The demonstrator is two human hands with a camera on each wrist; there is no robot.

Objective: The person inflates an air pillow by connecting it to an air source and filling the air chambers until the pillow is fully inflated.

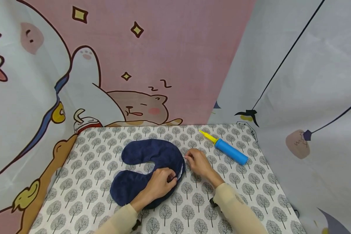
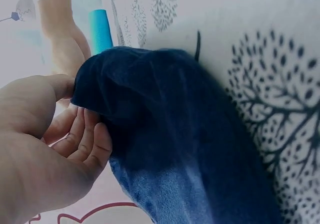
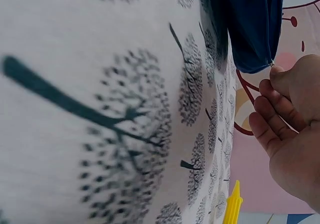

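My dark blue neck pillow (image 1: pixel 163 154) lay flat near the middle of the desk (image 1: pixel 84 156), on top of a tree cloth (image 1: pixel 181 222). It was shaped like a fat letter U. Its two soft ends pointed to the left edge of the desk, and its round back faced the right edge. I think it lay that way so both my hands could easily get at the long gap in its back. Some white stuff (image 1: pixel 180 171) showed inside the gap. My left hand (image 1: pixel 161 182) leaned over the near half of the pillow and pinched the cover by the gap between thumb and fingers, I guess to make it firm, because floppy cover slips away. My right hand (image 1: pixel 198 161) was on the side toward the right edge, just past the far end of the gap. Its thumb and pointing finger pinched the little zip pull (image 3: pixel 271 63), which looked so tiny that only fingertips could fit on it. The other fingers there were loosely bent and held nothing. A blue pump (image 1: pixel 231 151) with a yellow tip (image 1: pixel 208 136) lay near the far right corner, its tip toward the far edge. Neither hand touched it, maybe because the pillow needed both.
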